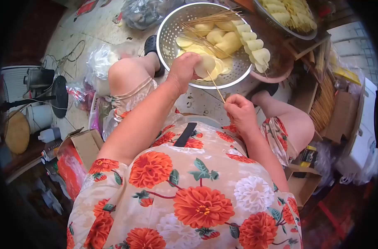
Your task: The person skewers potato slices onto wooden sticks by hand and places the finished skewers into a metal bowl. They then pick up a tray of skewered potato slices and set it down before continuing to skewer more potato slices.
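Observation:
My left hand (184, 71) is closed on a round, pale potato slice (206, 66) over the near rim of a perforated metal colander (166, 45). From that slice a thin wooden skewer (216, 86) slopes down to my right hand (240, 113), whose fingers pinch its lower end. Loose potato slices (222, 65) lie in the colander below my left hand. Behind them are whole peeled potatoes (229, 43) with several bare skewers (209, 18) laid across. A skewered row of potato slices (251, 41) rests over the colander's right rim.
A second metal bowl (309, 36) at the upper right holds more skewered slices. Bundled sticks (325, 103) stand in a box on the right. To the left are a black fan (59, 96), a cardboard box (86, 146) and plastic bags (101, 62).

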`<state>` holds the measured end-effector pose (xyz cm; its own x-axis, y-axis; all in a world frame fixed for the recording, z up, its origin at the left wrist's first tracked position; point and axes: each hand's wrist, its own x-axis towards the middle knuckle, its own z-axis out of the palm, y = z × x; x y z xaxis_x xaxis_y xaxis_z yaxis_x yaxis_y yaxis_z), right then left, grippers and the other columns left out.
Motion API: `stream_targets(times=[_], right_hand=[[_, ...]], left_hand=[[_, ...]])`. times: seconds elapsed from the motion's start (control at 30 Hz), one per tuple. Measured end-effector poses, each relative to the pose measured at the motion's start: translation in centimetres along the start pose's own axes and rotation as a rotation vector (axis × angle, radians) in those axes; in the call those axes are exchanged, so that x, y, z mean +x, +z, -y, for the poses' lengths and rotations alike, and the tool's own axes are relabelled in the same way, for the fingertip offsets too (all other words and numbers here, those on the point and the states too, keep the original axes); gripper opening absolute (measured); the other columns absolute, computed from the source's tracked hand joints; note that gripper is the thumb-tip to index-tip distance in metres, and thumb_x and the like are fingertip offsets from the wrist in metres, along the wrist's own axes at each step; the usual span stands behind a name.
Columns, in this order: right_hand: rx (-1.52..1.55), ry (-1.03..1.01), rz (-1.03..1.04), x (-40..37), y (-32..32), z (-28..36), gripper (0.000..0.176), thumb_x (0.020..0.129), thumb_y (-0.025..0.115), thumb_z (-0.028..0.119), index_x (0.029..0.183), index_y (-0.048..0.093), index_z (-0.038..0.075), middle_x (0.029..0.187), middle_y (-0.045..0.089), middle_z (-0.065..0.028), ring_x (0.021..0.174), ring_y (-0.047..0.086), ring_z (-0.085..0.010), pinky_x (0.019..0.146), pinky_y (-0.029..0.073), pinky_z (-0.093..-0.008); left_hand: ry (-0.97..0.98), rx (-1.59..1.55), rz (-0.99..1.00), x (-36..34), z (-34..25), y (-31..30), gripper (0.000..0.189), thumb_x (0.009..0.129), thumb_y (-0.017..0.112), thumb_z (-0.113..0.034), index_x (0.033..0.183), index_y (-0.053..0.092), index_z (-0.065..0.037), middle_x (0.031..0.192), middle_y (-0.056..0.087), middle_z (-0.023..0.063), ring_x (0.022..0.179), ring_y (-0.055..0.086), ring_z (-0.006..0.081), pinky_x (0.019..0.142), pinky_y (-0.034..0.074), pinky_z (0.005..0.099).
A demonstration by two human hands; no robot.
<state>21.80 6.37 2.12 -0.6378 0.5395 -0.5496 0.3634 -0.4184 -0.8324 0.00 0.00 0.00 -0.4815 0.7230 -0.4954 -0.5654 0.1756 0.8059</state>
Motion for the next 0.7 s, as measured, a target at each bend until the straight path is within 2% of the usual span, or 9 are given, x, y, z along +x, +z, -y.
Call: stream_targets(times=[0.07, 0.17, 0.3, 0.37, 0.5, 0.57, 0.7], right_hand=[[-0.008, -0.041, -0.001, 0.0, 0.3, 0.1, 0.004, 0.079, 0.062, 0.007, 0.079, 0.059, 0.005, 0.064, 0.053, 0.0055, 0.057, 0.044, -0.0011, 0.049, 0.034, -0.0184], [-0.107, -0.109, -0.008, 0.1, -0.5, -0.5, 0.005, 0.08, 0.062, 0.007, 0.078, 0.059, 0.004, 0.063, 0.052, 0.0067, 0.056, 0.043, -0.0004, 0.049, 0.032, -0.0182], [-0.053, -0.121, 0.01, 0.0, -0.2, -0.8, 0.005, 0.08, 0.062, 0.007, 0.078, 0.058, 0.004, 0.063, 0.051, 0.0074, 0.055, 0.041, 0.0, 0.048, 0.031, -0.018], [-0.043, -0.124, 0.013, -0.1, -0.2, -0.9, 0.006, 0.08, 0.062, 0.006, 0.077, 0.057, 0.005, 0.062, 0.051, 0.0074, 0.054, 0.04, 0.0003, 0.047, 0.03, -0.0177], [0.003, -0.105, 0.01, -0.2, 0.1, -0.7, 0.006, 0.08, 0.061, 0.006, 0.077, 0.057, 0.005, 0.062, 0.052, 0.0066, 0.053, 0.041, 0.0002, 0.047, 0.03, -0.0174], [0.011, -0.029, -0.005, -0.2, 0.4, 0.0, 0.005, 0.081, 0.061, 0.006, 0.078, 0.057, 0.005, 0.062, 0.052, 0.0054, 0.052, 0.042, -0.0006, 0.046, 0.031, -0.017], [0.083, 0.001, -0.001, 0.2, 0.5, 0.1, 0.005, 0.081, 0.063, 0.008, 0.08, 0.058, 0.005, 0.064, 0.054, 0.0042, 0.052, 0.042, -0.0016, 0.046, 0.032, -0.017]], left_hand=[[-0.027, -0.039, -0.091, -0.4, -0.3, 0.3, 0.026, 0.083, 0.055, -0.016, 0.104, 0.053, -0.002, 0.099, 0.058, 0.0109, 0.087, 0.062, 0.0223, 0.073, 0.056, 0.0397], [-0.044, -0.099, -0.124, -0.5, -0.1, 1.4, 0.023, 0.083, 0.055, -0.014, 0.103, 0.054, -0.003, 0.099, 0.058, 0.0101, 0.086, 0.062, 0.022, 0.073, 0.056, 0.0392], [-0.054, -0.089, -0.128, -0.4, -0.3, 1.0, 0.022, 0.083, 0.055, -0.013, 0.103, 0.054, -0.003, 0.098, 0.058, 0.0095, 0.087, 0.062, 0.0218, 0.073, 0.056, 0.039], [-0.086, -0.052, -0.073, 0.0, -0.1, 0.6, 0.021, 0.085, 0.058, -0.015, 0.103, 0.054, -0.005, 0.098, 0.062, 0.01, 0.086, 0.064, 0.0219, 0.068, 0.056, 0.0345], [-0.18, 0.031, 0.0, -0.2, -0.6, 0.6, 0.023, 0.085, 0.059, -0.017, 0.103, 0.055, -0.004, 0.098, 0.063, 0.0107, 0.086, 0.065, 0.0221, 0.069, 0.056, 0.0355], [-0.274, 0.079, 0.122, -0.9, -0.8, 1.0, 0.024, 0.085, 0.06, -0.02, 0.103, 0.055, -0.004, 0.098, 0.064, 0.0104, 0.085, 0.065, 0.0222, 0.07, 0.055, 0.0364], [-0.302, 0.066, 0.111, -1.4, -0.2, 1.4, 0.021, 0.084, 0.059, -0.015, 0.1, 0.056, -0.002, 0.096, 0.063, 0.0115, 0.086, 0.064, 0.0235, 0.072, 0.054, 0.0374]])
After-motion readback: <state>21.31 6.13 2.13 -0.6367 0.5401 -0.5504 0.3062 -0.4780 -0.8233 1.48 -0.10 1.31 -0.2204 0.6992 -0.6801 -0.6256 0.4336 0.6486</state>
